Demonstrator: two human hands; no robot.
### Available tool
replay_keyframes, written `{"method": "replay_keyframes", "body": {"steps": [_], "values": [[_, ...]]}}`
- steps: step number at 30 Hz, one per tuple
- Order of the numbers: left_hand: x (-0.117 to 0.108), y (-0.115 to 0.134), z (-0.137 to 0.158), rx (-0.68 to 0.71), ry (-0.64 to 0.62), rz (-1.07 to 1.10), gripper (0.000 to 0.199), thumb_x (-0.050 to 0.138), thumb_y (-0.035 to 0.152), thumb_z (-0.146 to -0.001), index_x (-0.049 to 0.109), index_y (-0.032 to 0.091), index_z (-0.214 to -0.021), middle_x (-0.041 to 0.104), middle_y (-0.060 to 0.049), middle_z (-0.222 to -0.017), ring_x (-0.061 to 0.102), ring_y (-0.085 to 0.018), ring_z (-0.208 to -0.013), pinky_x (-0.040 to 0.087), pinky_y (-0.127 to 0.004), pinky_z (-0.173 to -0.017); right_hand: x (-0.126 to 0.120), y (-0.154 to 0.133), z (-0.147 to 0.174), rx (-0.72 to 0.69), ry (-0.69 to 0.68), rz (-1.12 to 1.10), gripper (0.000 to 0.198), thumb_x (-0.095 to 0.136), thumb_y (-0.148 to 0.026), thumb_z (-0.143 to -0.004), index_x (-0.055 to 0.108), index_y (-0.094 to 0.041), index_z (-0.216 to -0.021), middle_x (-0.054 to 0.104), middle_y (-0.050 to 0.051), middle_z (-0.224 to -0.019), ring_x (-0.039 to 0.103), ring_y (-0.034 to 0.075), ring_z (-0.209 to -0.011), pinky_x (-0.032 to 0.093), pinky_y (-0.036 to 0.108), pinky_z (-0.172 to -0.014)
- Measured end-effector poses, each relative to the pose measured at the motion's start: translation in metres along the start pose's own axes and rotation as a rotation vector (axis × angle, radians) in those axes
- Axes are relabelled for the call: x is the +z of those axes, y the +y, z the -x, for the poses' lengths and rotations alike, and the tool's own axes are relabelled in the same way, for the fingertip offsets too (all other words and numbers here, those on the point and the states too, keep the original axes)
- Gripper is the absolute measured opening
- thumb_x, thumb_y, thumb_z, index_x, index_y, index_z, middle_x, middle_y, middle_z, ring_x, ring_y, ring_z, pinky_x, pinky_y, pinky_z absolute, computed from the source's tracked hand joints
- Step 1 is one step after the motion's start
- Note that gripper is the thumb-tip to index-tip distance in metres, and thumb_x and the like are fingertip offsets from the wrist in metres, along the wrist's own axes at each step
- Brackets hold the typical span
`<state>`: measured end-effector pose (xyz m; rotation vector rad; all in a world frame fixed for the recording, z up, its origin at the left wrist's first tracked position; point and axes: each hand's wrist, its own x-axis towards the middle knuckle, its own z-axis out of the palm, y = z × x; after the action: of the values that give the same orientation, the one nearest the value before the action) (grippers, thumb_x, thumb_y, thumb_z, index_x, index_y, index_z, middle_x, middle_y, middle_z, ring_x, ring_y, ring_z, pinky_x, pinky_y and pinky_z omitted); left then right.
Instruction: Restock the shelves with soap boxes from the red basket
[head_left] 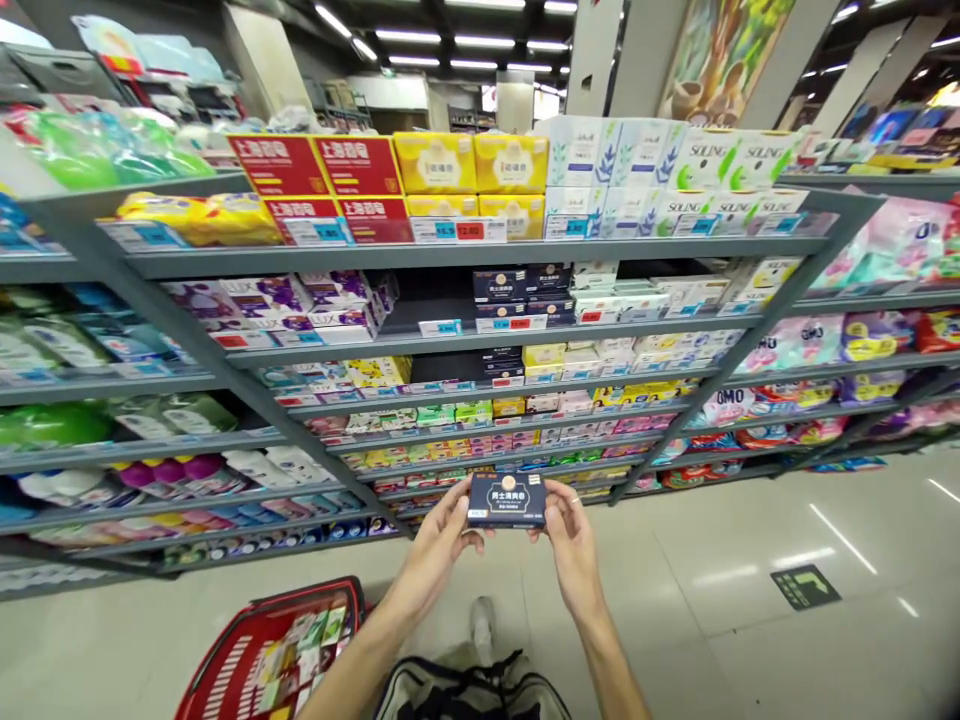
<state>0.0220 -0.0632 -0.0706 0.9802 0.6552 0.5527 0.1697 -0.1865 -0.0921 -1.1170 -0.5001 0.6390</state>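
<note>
A dark navy soap box with light lettering is held level in front of my body, its printed face turned up toward me. My left hand grips the box's left end between thumb and fingers. At the right end, my right hand pinches it the same way. Matching navy soap boxes are stacked on the second shelf down, beyond my hands. Below and to the left of my left forearm stands a red shopping basket with several small packs inside.
Shelves of boxed soap span the view ahead, with red boxes, yellow boxes and white boxes on top. Bagged detergent fills the racks at right. A dark green floor sign lies on the tiles.
</note>
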Motion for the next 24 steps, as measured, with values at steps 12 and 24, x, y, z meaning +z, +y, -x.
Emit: {"method": "replay_keyframes", "body": {"steps": [12, 24], "values": [[0.044, 0.040, -0.095, 0.133, -0.096, -0.022, 0.077, 0.083, 0.058, -0.081, 0.055, 0.022, -0.143, 0.075, -0.010, -0.120, 0.073, -0.020, -0.087, 0.059, -0.031, -0.078, -0.008, -0.060, -0.102, -0.069, 0.011, 0.165, 0.049, 0.086, -0.046, -0.081, 0.068, -0.025, -0.120, 0.065, 0.002, -0.088, 0.062, 0.016, -0.078, 0.059, 0.026, -0.064], [0.080, -0.020, -0.133, 0.134, 0.247, -0.109, 0.074, 0.079, 0.056, -0.085, 0.057, 0.021, -0.147, 0.063, -0.013, -0.150, 0.072, -0.028, -0.116, 0.062, -0.040, -0.096, -0.081, -0.013, -0.181, 0.117, -0.259, 0.117, 0.047, 0.087, -0.038, -0.081, 0.067, -0.026, -0.122, 0.071, 0.001, -0.094, 0.067, 0.012, -0.082, 0.058, 0.024, -0.079]]}}
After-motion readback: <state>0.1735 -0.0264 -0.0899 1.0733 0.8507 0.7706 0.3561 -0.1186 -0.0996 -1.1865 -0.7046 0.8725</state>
